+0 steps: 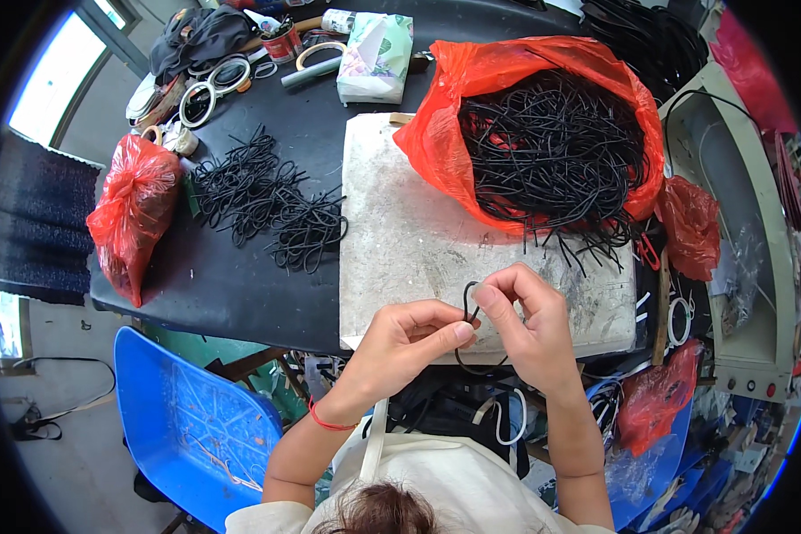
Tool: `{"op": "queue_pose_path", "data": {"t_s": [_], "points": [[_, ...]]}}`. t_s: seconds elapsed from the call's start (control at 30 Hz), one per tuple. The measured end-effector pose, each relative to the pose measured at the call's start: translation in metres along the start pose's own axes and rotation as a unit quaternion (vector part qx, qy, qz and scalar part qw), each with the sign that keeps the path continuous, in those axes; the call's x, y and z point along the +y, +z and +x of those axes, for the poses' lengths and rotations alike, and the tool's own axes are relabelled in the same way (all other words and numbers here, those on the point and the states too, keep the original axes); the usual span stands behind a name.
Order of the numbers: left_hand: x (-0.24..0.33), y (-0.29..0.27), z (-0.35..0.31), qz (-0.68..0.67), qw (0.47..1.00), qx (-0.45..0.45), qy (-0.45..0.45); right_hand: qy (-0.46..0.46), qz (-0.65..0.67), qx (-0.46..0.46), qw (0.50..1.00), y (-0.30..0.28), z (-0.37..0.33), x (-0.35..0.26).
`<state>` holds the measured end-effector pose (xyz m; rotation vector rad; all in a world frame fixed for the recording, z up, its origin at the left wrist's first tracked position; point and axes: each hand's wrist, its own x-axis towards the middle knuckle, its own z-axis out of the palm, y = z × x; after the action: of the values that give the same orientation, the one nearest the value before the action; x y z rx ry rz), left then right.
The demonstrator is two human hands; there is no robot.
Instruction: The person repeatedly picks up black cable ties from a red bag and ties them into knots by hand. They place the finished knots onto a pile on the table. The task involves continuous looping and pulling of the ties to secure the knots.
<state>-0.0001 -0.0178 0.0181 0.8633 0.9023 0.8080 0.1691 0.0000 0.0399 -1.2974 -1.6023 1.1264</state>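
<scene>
My left hand (400,347) and my right hand (527,322) meet over the near edge of a worn white board (409,240). Both pinch one thin black cord (468,307), bent into a small loop between the fingertips, with its lower end curving down below the hands. A red band circles my left wrist. Just beyond the hands, an open red plastic bag (472,107) lies on the board, stuffed with many loose black cords (552,142) that spill toward me.
A pile of looped black cords (267,200) lies on the dark table (222,285) left of the board. A tied red bag (133,209), tape rolls (206,93), and a tissue pack (376,55) sit farther back. A blue plastic chair (191,418) stands at lower left.
</scene>
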Motion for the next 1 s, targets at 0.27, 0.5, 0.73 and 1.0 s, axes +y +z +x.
{"op": "queue_pose_path", "data": {"t_s": [0.27,0.5,0.73,1.0], "points": [[-0.001,-0.001,0.009,-0.172,0.971,0.145,0.08,0.039,0.003,0.019,0.999,0.025,-0.027,0.006],[-0.003,-0.014,0.006,-0.13,0.99,0.033,-0.037,-0.173,-0.19,0.056,0.965,0.006,-0.02,0.01],[-0.005,-0.01,0.004,-0.066,0.997,-0.011,-0.032,-0.251,-0.22,0.093,0.938,0.013,-0.016,0.018],[0.004,-0.014,0.001,0.12,0.99,0.07,0.013,-0.181,-0.266,0.102,0.941,0.0,-0.022,0.012]]}}
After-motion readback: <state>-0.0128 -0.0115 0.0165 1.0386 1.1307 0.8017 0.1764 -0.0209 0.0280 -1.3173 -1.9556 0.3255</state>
